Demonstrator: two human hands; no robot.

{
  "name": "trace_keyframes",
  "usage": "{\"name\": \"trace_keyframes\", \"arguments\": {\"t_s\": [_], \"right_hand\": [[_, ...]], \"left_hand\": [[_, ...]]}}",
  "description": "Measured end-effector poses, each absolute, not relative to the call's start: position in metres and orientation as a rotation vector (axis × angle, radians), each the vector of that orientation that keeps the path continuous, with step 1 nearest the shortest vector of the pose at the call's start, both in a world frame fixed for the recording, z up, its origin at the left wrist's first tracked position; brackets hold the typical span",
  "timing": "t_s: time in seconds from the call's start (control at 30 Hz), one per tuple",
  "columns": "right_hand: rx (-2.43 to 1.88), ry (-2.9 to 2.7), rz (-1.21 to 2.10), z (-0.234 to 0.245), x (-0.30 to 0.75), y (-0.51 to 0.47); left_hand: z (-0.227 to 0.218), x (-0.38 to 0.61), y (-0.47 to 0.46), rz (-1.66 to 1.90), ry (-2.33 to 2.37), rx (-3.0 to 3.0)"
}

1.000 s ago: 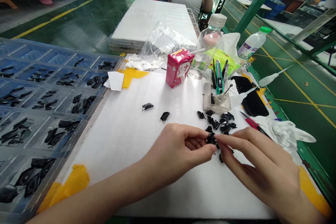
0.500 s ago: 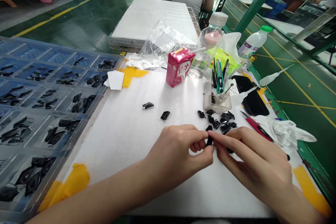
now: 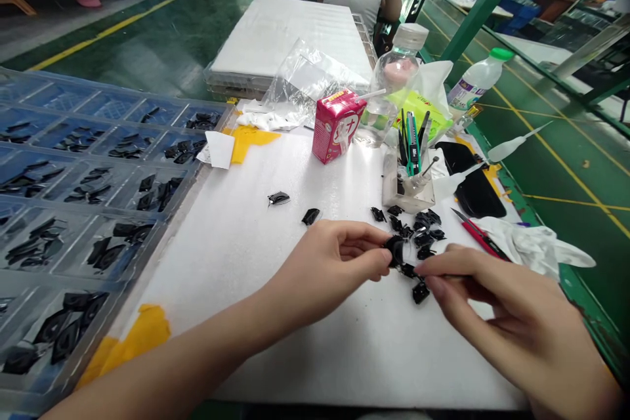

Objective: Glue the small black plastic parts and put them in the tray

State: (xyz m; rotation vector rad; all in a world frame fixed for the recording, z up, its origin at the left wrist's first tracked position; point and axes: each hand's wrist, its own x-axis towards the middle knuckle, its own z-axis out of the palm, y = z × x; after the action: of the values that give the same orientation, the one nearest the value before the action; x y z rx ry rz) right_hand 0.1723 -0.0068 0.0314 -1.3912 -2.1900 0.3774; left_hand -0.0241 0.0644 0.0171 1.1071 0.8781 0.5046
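My left hand [image 3: 335,266] pinches a small black plastic part [image 3: 398,251] between thumb and fingers, just above the white foam mat [image 3: 275,289]. My right hand [image 3: 497,315] is beside it with thumb and forefinger closed on the same part's lower right edge. A loose black part [image 3: 420,292] lies under my right fingertips. A pile of several more black parts [image 3: 418,226] sits just beyond both hands. Two single black parts [image 3: 278,198] [image 3: 310,216] lie farther left on the mat.
A blue compartment tray [image 3: 88,210] holding black parts fills the left. Behind the hands stand a clear tool cup [image 3: 408,184], a pink drink carton [image 3: 337,126], two bottles [image 3: 394,79] [image 3: 475,82], red cutters [image 3: 475,233] and white gloves [image 3: 531,246]. A person in white stands at the far table.
The hands have drawn slightly apart; the black part is turned and now shows between the fingertips. My right hand has shifted down and right.
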Motion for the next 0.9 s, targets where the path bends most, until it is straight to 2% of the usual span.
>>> {"name": "trace_keyframes", "arguments": {"t_s": [0.1, 0.23, 0.47, 0.7, 0.9], "right_hand": [[-1.400, -2.514, 0.725, 0.026, 0.178, -0.011], [-1.382, -2.789, 0.839, 0.007, 0.180, -0.016], [-1.345, -2.813, 0.682, 0.010, 0.170, -0.005], [-1.505, -2.206, 0.524, 0.021, 0.173, 0.001], [-1.322, -2.118, 0.442, 0.019, 0.169, 0.004]], "left_hand": [[0.017, -0.024, 0.068, 0.532, 0.902, 1.023], [0.016, -0.024, 0.070, 0.558, 0.892, 1.005], [0.017, -0.026, 0.070, 0.560, 0.935, 1.095], [0.011, -0.025, 0.058, 0.817, 0.962, 1.701], [0.006, -0.024, 0.051, 0.948, 0.870, 2.004]]}}
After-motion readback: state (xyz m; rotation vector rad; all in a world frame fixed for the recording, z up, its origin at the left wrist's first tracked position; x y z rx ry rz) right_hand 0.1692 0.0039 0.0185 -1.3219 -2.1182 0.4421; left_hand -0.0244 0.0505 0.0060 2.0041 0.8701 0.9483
